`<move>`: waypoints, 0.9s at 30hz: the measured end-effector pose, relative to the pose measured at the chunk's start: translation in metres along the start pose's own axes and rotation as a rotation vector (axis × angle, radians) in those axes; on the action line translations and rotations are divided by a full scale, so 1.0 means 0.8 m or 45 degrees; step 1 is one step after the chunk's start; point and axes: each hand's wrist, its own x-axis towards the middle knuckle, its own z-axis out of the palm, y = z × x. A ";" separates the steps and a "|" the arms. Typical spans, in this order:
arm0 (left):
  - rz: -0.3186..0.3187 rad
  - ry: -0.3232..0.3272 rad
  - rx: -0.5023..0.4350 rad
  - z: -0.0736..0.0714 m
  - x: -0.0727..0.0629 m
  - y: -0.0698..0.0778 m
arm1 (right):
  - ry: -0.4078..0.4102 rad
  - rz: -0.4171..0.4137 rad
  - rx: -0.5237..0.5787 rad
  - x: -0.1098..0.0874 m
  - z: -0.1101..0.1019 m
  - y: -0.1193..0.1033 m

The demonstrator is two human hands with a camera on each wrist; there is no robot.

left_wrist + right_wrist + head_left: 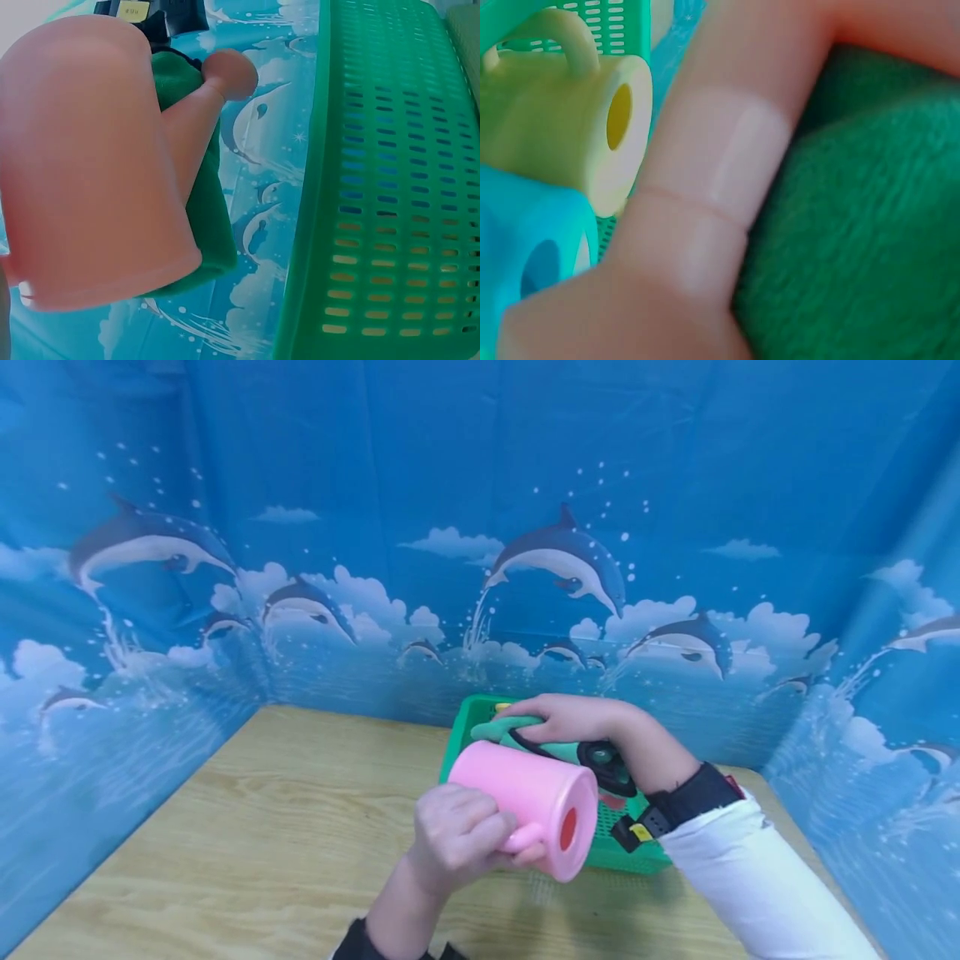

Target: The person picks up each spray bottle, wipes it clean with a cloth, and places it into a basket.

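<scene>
A pink toy watering can lies tilted on its side above the table, its round top opening facing right. My left hand grips its handle. In the left wrist view, the spout of the watering can points up to the right. Just behind it, my right hand holds a green fabric glove with black trim over the green basket. The glove fills the right side of the right wrist view, next to my fingers. The can partly hides the glove and the basket.
A yellow watering can and a blue hollow item sit in the basket. The basket stands on a wooden table, near the blue dolphin-print curtain that surrounds the table's back and sides.
</scene>
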 end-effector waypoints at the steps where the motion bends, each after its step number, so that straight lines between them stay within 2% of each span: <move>1: -0.004 0.003 -0.001 0.000 0.000 0.000 | -0.002 0.010 -0.003 -0.001 0.000 0.000; 11: -0.058 0.005 0.015 -0.007 -0.009 -0.008 | -0.016 0.060 -0.089 -0.022 -0.003 0.009; 22: -0.042 0.000 -0.003 -0.006 -0.010 -0.009 | -0.060 0.019 -0.156 -0.058 0.000 0.021; 27: -0.030 0.006 0.010 -0.005 -0.011 -0.010 | -0.056 -0.001 -0.158 -0.063 0.000 0.021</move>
